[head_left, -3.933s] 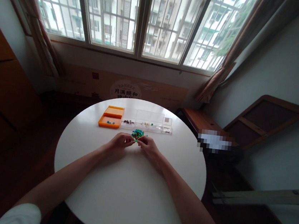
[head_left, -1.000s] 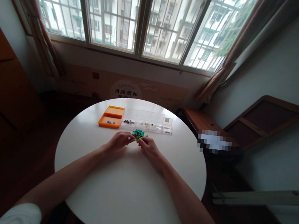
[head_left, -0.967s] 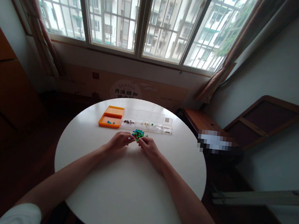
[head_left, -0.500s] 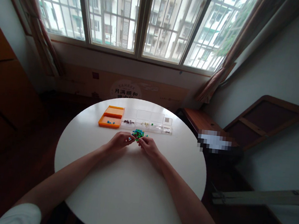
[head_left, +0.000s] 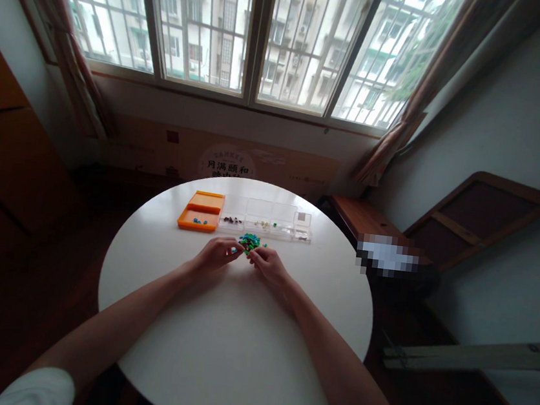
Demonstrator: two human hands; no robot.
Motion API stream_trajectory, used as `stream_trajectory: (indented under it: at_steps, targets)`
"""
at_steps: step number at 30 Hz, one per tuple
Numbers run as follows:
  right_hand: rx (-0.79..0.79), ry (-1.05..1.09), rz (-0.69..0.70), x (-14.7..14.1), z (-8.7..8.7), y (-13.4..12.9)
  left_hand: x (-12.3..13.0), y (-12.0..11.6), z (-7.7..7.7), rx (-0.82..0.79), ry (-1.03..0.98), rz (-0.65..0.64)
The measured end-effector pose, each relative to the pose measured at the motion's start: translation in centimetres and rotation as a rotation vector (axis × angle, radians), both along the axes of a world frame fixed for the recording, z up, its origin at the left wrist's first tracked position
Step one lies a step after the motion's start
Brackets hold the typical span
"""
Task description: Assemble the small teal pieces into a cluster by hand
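Observation:
A small heap of green, blue and dark pieces (head_left: pixel 249 242) lies on the white round table (head_left: pixel 233 354), just beyond my fingertips. My left hand (head_left: pixel 218 253) is at the heap's near left edge, its fingers closed in a pinch; a bit of blue shows by them. At the near right edge, my right hand (head_left: pixel 268 262) has thumb and fingers pressed together. The two pinches almost meet. What either hand holds is too small to make out.
Behind the heap stands an open orange box (head_left: pixel 198 225) with a few blue pieces. Right of it, clear plastic boxes (head_left: pixel 266 231) hold dark, pale and green pieces. A wooden bench (head_left: pixel 361 214) is off the table's right side, below the window.

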State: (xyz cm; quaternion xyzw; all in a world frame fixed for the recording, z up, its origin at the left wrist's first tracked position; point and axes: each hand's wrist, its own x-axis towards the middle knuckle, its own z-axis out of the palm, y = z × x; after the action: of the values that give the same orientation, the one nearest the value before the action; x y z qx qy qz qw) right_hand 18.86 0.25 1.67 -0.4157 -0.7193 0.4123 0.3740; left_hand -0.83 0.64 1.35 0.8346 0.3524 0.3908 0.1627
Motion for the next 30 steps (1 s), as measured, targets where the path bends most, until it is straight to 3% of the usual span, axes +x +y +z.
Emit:
stream_trajectory:
  at_steps: [17, 30]
  targets:
    - [-0.012, 0.008, 0.009, -0.02, -0.13, 0.13, 0.02, -0.14, 0.27, 0.007, 0.053, 0.003]
    - [0.026, -0.052, -0.014, 0.05, 0.03, 0.05, 0.1, -0.29, 0.22, 0.005, 0.051, -0.08]
